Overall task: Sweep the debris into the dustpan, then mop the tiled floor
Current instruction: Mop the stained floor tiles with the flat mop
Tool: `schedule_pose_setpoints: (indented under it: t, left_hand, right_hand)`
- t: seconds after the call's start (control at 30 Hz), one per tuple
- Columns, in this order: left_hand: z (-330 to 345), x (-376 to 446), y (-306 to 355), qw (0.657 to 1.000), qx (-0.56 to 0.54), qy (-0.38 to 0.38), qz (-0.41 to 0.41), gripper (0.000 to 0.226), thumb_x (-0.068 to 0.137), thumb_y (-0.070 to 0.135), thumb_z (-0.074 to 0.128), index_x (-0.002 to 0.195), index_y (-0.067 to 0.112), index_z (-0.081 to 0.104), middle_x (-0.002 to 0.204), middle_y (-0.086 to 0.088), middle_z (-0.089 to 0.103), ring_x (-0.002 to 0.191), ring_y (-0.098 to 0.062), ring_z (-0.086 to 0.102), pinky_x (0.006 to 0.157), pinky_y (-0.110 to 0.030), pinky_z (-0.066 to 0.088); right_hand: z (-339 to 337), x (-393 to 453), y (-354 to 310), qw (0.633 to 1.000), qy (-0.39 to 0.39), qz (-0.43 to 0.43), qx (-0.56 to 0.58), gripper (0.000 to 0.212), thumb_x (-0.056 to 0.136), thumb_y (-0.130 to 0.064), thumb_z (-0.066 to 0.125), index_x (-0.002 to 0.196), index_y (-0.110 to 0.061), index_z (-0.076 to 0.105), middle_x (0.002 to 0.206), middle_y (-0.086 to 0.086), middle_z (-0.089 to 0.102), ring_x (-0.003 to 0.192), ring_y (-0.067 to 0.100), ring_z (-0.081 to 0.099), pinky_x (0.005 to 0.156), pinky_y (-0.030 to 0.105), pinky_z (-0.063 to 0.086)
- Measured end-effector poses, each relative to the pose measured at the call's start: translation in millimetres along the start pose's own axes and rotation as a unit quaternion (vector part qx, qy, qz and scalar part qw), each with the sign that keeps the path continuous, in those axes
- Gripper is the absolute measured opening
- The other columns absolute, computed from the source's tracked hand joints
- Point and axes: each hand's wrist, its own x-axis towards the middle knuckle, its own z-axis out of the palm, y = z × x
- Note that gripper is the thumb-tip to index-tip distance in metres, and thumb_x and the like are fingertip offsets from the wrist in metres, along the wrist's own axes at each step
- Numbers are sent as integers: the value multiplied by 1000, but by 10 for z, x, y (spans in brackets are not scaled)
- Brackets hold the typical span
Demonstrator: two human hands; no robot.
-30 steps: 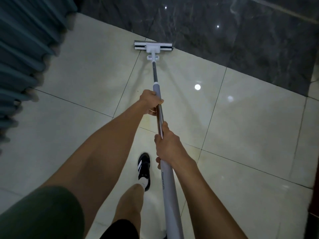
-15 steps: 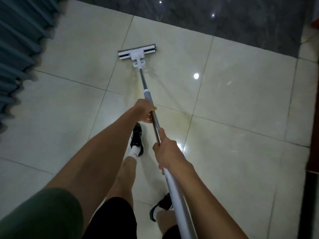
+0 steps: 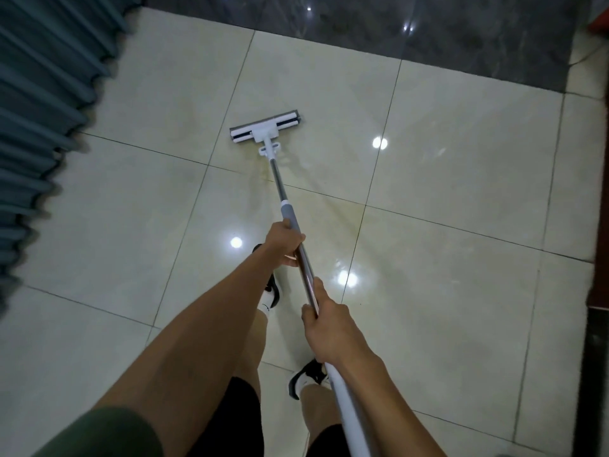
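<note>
A white sponge mop head lies flat on the glossy cream tiled floor, a few tiles ahead of me. Its metal and grey handle runs back toward me. My left hand is shut around the handle just below the grey sleeve. Lower on the pole, where the white section begins, my right hand grips it. No dustpan or debris is in view.
A pleated teal curtain hangs along the left. A dark marble strip borders the tiles at the far side. A dark reddish frame runs down the right edge. My feet in black and white shoes stand under the handle.
The mop head has been drawn back from the dark marble border toward me across the tiles. I have stepped backward; both hands kept their grip on the handle.
</note>
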Motion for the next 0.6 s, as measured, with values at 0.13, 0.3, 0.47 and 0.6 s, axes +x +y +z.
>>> schedule_pose_setpoints:
  t: [0.13, 0.3, 0.47, 0.6]
  left_hand:
    - [-53, 197, 143, 1000, -16, 20, 9, 28, 94, 5, 66, 97, 24, 45, 96, -13, 61, 84, -34, 69, 58, -48, 62]
    - [-191, 508, 373, 998, -65, 11, -2, 50, 95, 6, 65, 139, 20, 49, 110, -13, 61, 96, -36, 67, 74, -57, 61]
    - [-621, 962, 850, 996, -87, 22, 5, 68, 94, 7, 66, 153, 23, 38, 121, -13, 61, 97, -34, 66, 62, -46, 60]
    - [-1123, 1466, 1449, 995, -88, 35, 16, 66, 94, 6, 67, 152, 21, 40, 125, -17, 61, 101, -39, 67, 55, -42, 57]
  right_hand:
    - [-71, 229, -84, 1000, 4, -2, -5, 54, 104, -42, 36, 153, -43, 12, 80, 0, 58, 65, 17, 64, 66, 39, 61]
    - [-150, 572, -315, 1000, -4, 7, -15, 56, 104, -46, 33, 154, -44, 10, 81, 3, 60, 65, 17, 63, 66, 36, 60]
    - [-259, 1124, -940, 1000, -19, 15, 5, 57, 104, -42, 36, 155, -44, 9, 79, 6, 61, 57, 19, 63, 47, 28, 55]
    - [-371, 1704, -1682, 1000, -14, 17, 12, 57, 104, -42, 36, 155, -40, 11, 88, 11, 62, 65, 24, 65, 56, 35, 59]
